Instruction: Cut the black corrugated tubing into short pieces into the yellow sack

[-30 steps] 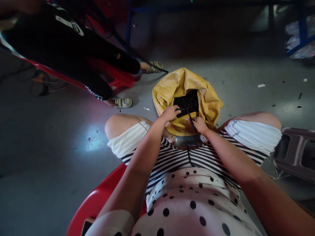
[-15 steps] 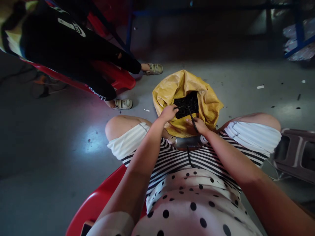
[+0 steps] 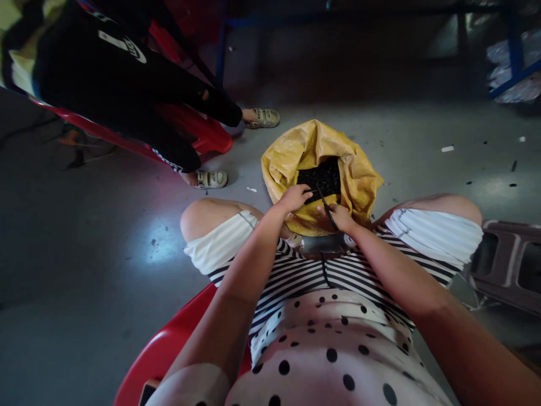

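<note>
A yellow woven sack (image 3: 291, 152) stands on the floor between my knees, its top folded open around many small black pieces (image 3: 327, 176). My left hand (image 3: 296, 197) is over the sack's near left edge, fingers pinched on a thin black piece (image 3: 310, 190). In my right hand (image 3: 341, 217) is a slim black pointed tool (image 3: 326, 206), its kind too small to make out. Its tip points up and left over the black pieces, close to my left fingertips. Both hands stay apart from each other.
A co-worker in black trousers (image 3: 127, 79) sits on a red chair (image 3: 213, 138) at the left, sandals near the sack. A grey stool (image 3: 502, 254) stands at right. Blue frame legs (image 3: 515, 51) and plastic bags (image 3: 501, 73) are behind. Small scraps (image 3: 447, 149) dot the floor.
My left hand has moved slightly right and down, closer to the tool. The tool in my right hand has shifted a little left.
</note>
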The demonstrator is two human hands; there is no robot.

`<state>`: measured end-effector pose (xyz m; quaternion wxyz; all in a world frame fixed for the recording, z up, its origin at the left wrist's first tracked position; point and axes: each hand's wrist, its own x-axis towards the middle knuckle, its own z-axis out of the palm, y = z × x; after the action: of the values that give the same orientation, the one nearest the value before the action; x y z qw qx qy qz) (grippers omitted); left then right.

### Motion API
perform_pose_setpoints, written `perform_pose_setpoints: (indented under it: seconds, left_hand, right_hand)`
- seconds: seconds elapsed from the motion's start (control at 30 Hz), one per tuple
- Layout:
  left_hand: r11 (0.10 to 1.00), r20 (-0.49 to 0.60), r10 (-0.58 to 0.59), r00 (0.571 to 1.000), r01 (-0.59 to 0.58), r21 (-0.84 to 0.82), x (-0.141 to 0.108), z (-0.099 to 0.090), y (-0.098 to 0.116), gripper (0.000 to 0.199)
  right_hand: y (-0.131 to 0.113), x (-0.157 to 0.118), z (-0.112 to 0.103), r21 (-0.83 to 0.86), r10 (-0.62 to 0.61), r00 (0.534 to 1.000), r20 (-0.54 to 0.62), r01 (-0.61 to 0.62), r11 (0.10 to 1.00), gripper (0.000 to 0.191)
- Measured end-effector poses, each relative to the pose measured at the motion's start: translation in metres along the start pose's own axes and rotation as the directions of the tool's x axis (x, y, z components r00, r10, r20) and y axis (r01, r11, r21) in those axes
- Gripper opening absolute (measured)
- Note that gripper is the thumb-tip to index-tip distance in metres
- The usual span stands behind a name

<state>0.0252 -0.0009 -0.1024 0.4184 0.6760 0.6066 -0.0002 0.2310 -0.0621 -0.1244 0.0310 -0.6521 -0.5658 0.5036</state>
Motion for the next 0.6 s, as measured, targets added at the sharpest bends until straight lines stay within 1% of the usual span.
perform_pose_setpoints:
  seconds: [0.1,0.23,0.37,0.43,0.5,0.6]
  left_hand:
    - [0.999,0.007,-0.045,0.999,0.045,0.02,0.001,-0.004,-0.005,0.031]
    - [0.997,0.038,-0.068,0.997,0.067,0.023,0.001,-0.008,-0.009,0.031]
    - [0.994,0.038,-0.095,0.995,0.092,0.062,0.002,-0.01,-0.01,0.03]
    - [0.991,0.0,-0.116,0.993,0.116,0.061,0.002,-0.012,-0.01,0.029]
    - [0.992,-0.041,-0.12,0.992,0.122,0.04,0.002,-0.013,-0.01,0.028]
    - [0.996,-0.054,-0.091,0.994,0.091,-0.009,0.001,-0.013,-0.008,0.028]
  right_hand:
    - [0.001,0.001,0.0,-0.045,0.001,0.999,-0.042,-0.002,0.999,0.061]
    - [0.002,0.002,0.0,-0.093,-0.004,0.997,-0.079,-0.003,0.996,0.063]
    - [0.003,0.002,-0.001,-0.067,0.001,0.995,-0.099,-0.008,0.998,0.065]
    - [0.003,0.001,-0.001,-0.048,0.011,0.997,-0.075,-0.015,0.999,0.063]
    - [0.004,0.0,-0.001,-0.046,0.023,0.999,-0.028,-0.024,0.999,0.061]
    - [0.003,-0.002,0.0,-0.057,0.016,0.999,0.043,-0.013,0.998,0.06]
